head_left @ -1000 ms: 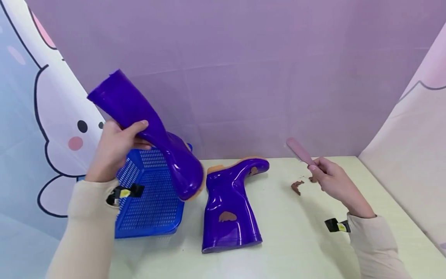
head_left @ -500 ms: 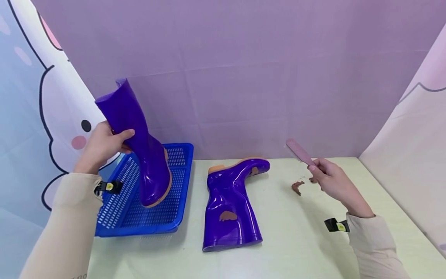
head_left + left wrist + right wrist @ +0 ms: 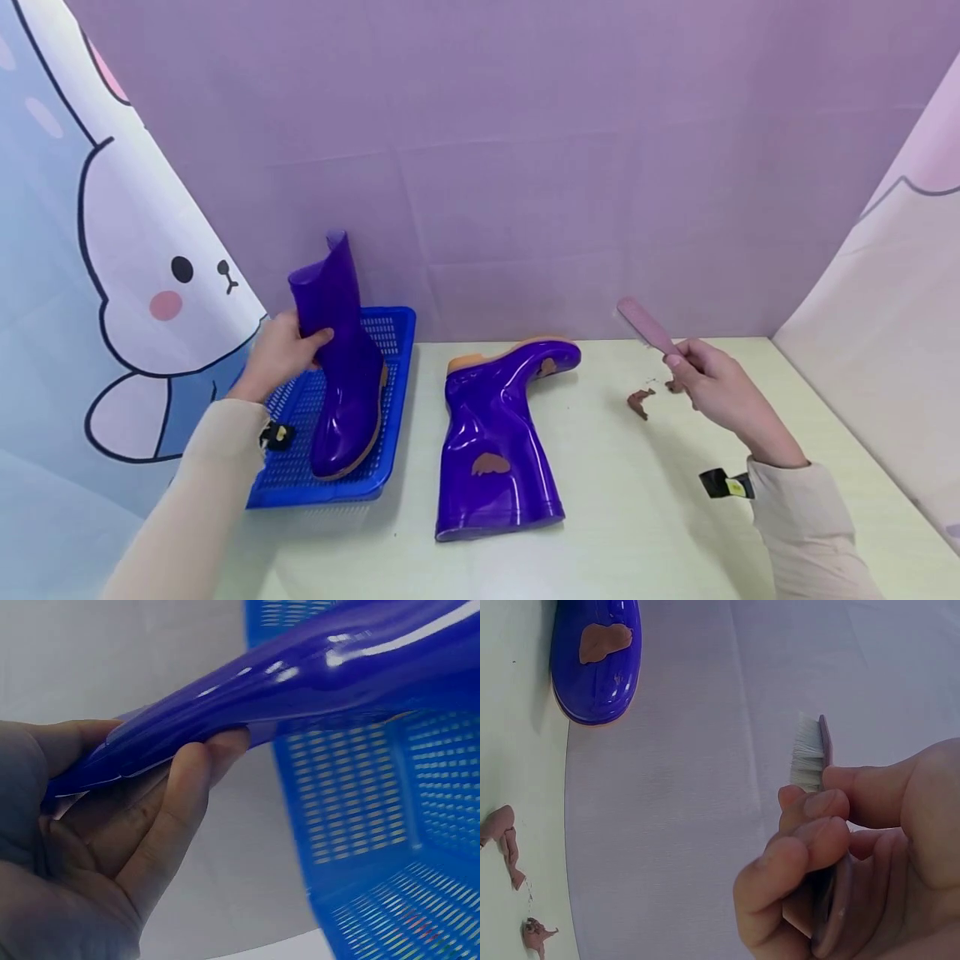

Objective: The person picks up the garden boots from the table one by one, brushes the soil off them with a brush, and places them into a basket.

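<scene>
Purple boot [image 3: 341,367] was gripped upright in the blue basket [image 3: 393,329] by the left hand [image 3: 281,354]; right of the basket, a pink brush [image 3: 647,327] was clasped by the right hand [image 3: 720,392].

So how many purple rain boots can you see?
2. One purple rain boot stands upright in the blue basket, gripped at the shaft by the left hand. The other rain boot, with brown smears, lies on its side on the table.

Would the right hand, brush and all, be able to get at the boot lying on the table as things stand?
Probably yes: the right hand holds the brush, and only bare table and brown scraps lie between it and the lying boot.
</scene>
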Tool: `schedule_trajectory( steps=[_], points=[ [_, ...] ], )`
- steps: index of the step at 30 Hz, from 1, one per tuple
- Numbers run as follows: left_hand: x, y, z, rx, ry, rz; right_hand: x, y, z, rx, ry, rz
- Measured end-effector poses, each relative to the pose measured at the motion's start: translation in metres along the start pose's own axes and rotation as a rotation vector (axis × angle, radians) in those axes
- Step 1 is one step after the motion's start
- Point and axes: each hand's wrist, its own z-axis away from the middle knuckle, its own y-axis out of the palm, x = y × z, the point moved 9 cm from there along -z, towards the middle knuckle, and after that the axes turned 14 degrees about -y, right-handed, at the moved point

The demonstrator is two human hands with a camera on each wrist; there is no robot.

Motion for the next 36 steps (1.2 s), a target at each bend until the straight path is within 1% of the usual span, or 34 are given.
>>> schedule_trajectory(
  steps=[3, 6, 9, 12, 14, 16, 18, 20, 21, 22, 23, 24, 25, 27, 28, 29, 31, 32, 33, 34, 35, 36],
  points=[
    [0.005, 0.012, 0.0, 0.008, -0.032, -0.016, -0.001, 0.0, 0.0, 0.004, 0.003, 0.007],
    [0.006, 0.018, 0.003, -0.002, -0.076, -0.052, -0.002, -0.001, -0.001, 0.005, 0.01, 0.008],
    [-0.001, 0.022, 0.008, 0.004, -0.097, -0.123, -0.002, -0.001, 0.0, 0.006, 0.016, 0.003],
    [-0.009, 0.027, 0.016, 0.038, -0.108, -0.181, -0.001, -0.001, 0.001, 0.011, 0.022, 0.002],
    [-0.015, 0.028, 0.024, 0.064, -0.137, -0.209, -0.001, 0.0, 0.002, 0.015, 0.027, 0.004],
    [-0.02, 0.023, 0.035, 0.027, -0.179, -0.244, -0.001, 0.001, 0.003, 0.02, 0.026, 0.006],
    [-0.028, 0.013, 0.049, -0.045, -0.213, -0.265, -0.001, 0.001, 0.004, 0.02, 0.026, 0.009],
    [-0.04, 0.003, 0.067, -0.133, -0.22, -0.278, -0.002, 0.0, 0.004, 0.019, 0.023, 0.015],
    [-0.048, -0.001, 0.076, -0.179, -0.2, -0.277, -0.002, 0.0, 0.004, 0.017, 0.02, 0.017],
    [-0.057, -0.003, 0.085, -0.213, -0.166, -0.275, -0.001, 0.0, 0.004, 0.014, 0.017, 0.016],
    [-0.066, -0.003, 0.095, -0.23, -0.117, -0.272, -0.001, -0.001, 0.004, 0.01, 0.015, 0.016],
    [-0.074, 0.0, 0.104, -0.228, -0.071, -0.269, -0.001, -0.002, 0.004, 0.009, 0.013, 0.016],
    [-0.083, 0.006, 0.112, -0.216, -0.015, -0.267, -0.001, -0.002, 0.004, 0.007, 0.01, 0.018],
    [-0.097, 0.023, 0.128, -0.145, 0.099, -0.25, 0.0, -0.002, 0.003, 0.008, 0.008, 0.016],
    [-0.101, 0.036, 0.134, -0.089, 0.151, -0.24, -0.001, -0.002, 0.003, 0.01, 0.007, 0.016],
    [-0.104, 0.05, 0.14, -0.013, 0.186, -0.229, -0.001, -0.001, 0.003, 0.011, 0.009, 0.019],
    [-0.105, 0.082, 0.15, 0.129, 0.235, -0.228, -0.001, -0.001, 0.003, 0.014, 0.012, 0.021],
    [-0.104, 0.098, 0.153, 0.193, 0.247, -0.235, -0.001, -0.001, 0.003, 0.015, 0.012, 0.021],
    [-0.101, 0.112, 0.157, 0.24, 0.265, -0.249, 0.0, -0.001, 0.003, 0.015, 0.013, 0.02],
    [-0.098, 0.125, 0.16, 0.276, 0.277, -0.273, 0.0, 0.0, 0.003, 0.015, 0.012, 0.02],
    [-0.095, 0.136, 0.163, 0.297, 0.29, -0.298, 0.0, 0.0, 0.003, 0.015, 0.012, 0.017],
    [-0.092, 0.144, 0.165, 0.297, 0.313, -0.324, 0.0, 0.0, 0.003, 0.015, 0.011, 0.013]
  ],
)
